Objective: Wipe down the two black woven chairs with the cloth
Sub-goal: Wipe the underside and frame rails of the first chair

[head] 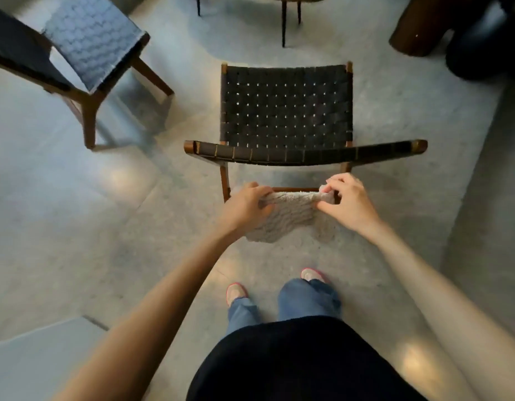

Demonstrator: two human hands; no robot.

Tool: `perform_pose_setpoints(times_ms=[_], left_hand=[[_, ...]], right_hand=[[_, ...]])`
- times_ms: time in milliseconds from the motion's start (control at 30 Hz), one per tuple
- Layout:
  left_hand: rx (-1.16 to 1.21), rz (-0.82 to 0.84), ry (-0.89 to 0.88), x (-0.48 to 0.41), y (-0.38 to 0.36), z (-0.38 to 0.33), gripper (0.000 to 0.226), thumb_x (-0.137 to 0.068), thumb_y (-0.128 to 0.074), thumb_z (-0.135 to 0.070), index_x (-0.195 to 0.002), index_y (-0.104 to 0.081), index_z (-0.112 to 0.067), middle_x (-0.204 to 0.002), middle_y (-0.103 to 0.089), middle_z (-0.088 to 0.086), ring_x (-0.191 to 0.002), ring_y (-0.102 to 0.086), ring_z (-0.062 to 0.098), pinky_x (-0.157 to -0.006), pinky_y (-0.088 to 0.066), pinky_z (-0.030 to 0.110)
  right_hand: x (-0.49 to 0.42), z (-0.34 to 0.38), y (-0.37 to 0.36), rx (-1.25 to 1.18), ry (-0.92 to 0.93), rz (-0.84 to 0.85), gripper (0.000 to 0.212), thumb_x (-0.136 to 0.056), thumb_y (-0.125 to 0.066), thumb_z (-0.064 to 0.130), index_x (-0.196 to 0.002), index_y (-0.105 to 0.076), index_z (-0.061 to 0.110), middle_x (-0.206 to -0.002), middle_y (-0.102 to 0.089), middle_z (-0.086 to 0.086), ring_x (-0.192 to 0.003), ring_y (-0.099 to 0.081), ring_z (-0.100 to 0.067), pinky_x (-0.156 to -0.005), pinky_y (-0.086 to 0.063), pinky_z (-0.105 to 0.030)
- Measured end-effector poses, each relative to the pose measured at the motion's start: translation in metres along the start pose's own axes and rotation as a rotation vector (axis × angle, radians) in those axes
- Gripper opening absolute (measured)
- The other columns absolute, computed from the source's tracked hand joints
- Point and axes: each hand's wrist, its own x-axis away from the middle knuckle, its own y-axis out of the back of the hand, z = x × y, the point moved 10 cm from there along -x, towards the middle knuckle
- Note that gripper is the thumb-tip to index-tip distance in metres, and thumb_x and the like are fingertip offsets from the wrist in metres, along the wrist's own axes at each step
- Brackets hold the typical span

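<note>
Here, standing behind the nearer black woven chair (286,111), looking straight down over its curved backrest (305,154) onto the seat. Holding a pale, nubbly cloth (291,215) stretched between both hands, in the air just behind the backrest and above the grey floor (77,227). Gripping the cloth's left end with the left hand (244,206), fingers curled closed around the bunched fabric. Pinching the cloth's right end with the right hand (348,204), thumb and fingertips closed on the upper edge, the other fingers loosely bent. Letting the lower part of the cloth sag in a soft curve below the taut top edge. Not touching the chair with the cloth; a wooden rear rail showing just beyond the top edge of the fabric. Keeping the second black woven chair (91,41) off to the upper left, well apart from the first and turned at an angle, its wooden legs resting on the floor. Showing blue trouser legs (308,299) and pink-edged shoes (236,293) below the hands, with a dark garment (293,363) filling the bottom of the view. Catching thin dark furniture legs (283,24) at the top edge and a dark, blurred bulky shape (429,27) in the upper right corner, too unclear to identify.
</note>
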Motion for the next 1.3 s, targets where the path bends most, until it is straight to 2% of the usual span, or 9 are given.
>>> perform_pose_setpoints(times_ms=[133, 333, 467, 600, 667, 800, 867, 1000, 1300], left_hand=[[0.011, 0.153, -0.138, 0.001, -0.023, -0.023, 0.020, -0.088, -0.065, -0.014, -0.107, -0.063, -0.008, -0.112, -0.057, 0.007, -0.092, -0.054, 0.018, -0.074, -0.048, 0.023], [-0.003, 0.311, -0.194, 0.001, -0.060, -0.052, 0.029, -0.081, -0.066, -0.011, -0.109, -0.059, -0.010, -0.106, -0.062, 0.009, -0.096, -0.059, 0.027, -0.076, -0.052, 0.041], [0.093, 0.435, -0.200, 0.004, -0.091, -0.070, 0.033, -0.086, -0.066, -0.017, -0.117, -0.057, -0.012, -0.102, -0.062, 0.006, -0.089, -0.058, 0.023, -0.072, -0.049, 0.033], [0.393, 0.463, -0.024, 0.002, -0.117, -0.069, 0.021, -0.094, -0.056, -0.012, -0.114, -0.060, -0.005, -0.101, -0.060, 0.011, -0.094, -0.058, 0.023, -0.081, -0.049, 0.031], [0.535, 0.443, 0.084, -0.005, -0.130, -0.066, 0.021, -0.096, -0.055, -0.016, -0.115, -0.060, -0.008, -0.104, -0.060, 0.007, -0.097, -0.058, 0.018, -0.085, -0.050, 0.024], [0.682, 0.398, 0.137, -0.032, -0.155, -0.058, 0.016, -0.096, -0.053, -0.016, -0.110, -0.060, -0.020, -0.098, -0.061, -0.006, -0.090, -0.059, 0.003, -0.075, -0.049, 0.008], [0.687, 0.369, 0.128, -0.049, -0.169, -0.049, 0.016, -0.097, -0.052, -0.016, -0.109, -0.061, -0.011, -0.097, -0.062, 0.001, -0.088, -0.060, 0.006, -0.074, -0.049, 0.011], [0.682, 0.337, 0.071, -0.090, -0.202, -0.021, 0.025, -0.096, -0.052, -0.021, -0.103, -0.060, 0.003, -0.098, -0.060, 0.020, -0.089, -0.059, 0.024, -0.082, -0.050, 0.035], [0.614, 0.006, -0.013, -0.214, -0.286, 0.074, 0.016, -0.094, -0.057, -0.032, -0.105, -0.062, -0.022, -0.096, -0.061, -0.014, -0.084, -0.059, -0.003, -0.071, -0.049, 0.012]], right_hand=[[0.045, -0.020, -0.004, -0.140, -0.150, -0.045, 0.016, -0.080, -0.074, 0.033, -0.084, -0.063, 0.022, -0.084, -0.066, 0.000, -0.076, -0.059, -0.016, -0.062, -0.044, -0.026], [0.070, -0.037, 0.001, -0.201, -0.201, -0.096, 0.013, -0.083, -0.071, 0.032, -0.082, -0.058, 0.033, -0.071, -0.059, 0.011, -0.066, -0.056, -0.008, -0.059, -0.041, -0.027], [0.063, -0.058, 0.010, -0.184, -0.195, -0.086, 0.013, -0.085, -0.066, 0.018, -0.089, -0.062, 0.030, -0.084, -0.060, 0.008, -0.078, -0.055, -0.015, -0.064, -0.041, -0.028], [0.060, -0.087, 0.032, -0.124, -0.203, -0.283, 0.032, -0.083, -0.070, 0.014, -0.113, -0.063, 0.022, -0.113, -0.058, 0.002, -0.098, -0.046, -0.015, -0.078, -0.038, -0.026], [0.054, -0.102, 0.023, -0.263, -0.187, -0.240, 0.034, -0.084, -0.069, 0.014, -0.115, -0.061, 0.025, -0.113, -0.057, 0.008, -0.100, -0.051, -0.013, -0.081, -0.040, -0.022], [0.045, -0.123, -0.041, -0.536, -0.133, 0.140, 0.057, -0.082, -0.071, 0.011, -0.124, -0.048, 0.042, -0.122, -0.054, 0.021, -0.117, -0.051, 0.001, -0.100, -0.041, -0.020], [0.037, -0.136, -0.067, -0.562, -0.127, 0.206, 0.068, -0.080, -0.076, 0.021, -0.130, -0.039, 0.047, -0.126, -0.049, 0.025, -0.117, -0.047, 0.010, -0.094, -0.039, -0.007], [0.001, -0.169, -0.106, -0.545, -0.136, 0.146, 0.077, -0.075, -0.079, 0.035, -0.134, -0.033, 0.049, -0.124, -0.049, 0.027, -0.116, -0.046, 0.012, -0.088, -0.039, -0.004], [-0.116, -0.254, -0.188, -0.539, -0.077, -0.155, 0.038, -0.083, -0.069, 0.019, -0.099, -0.053, 0.049, -0.094, -0.063, 0.034, -0.092, -0.058, 0.013, -0.072, -0.043, -0.001]])
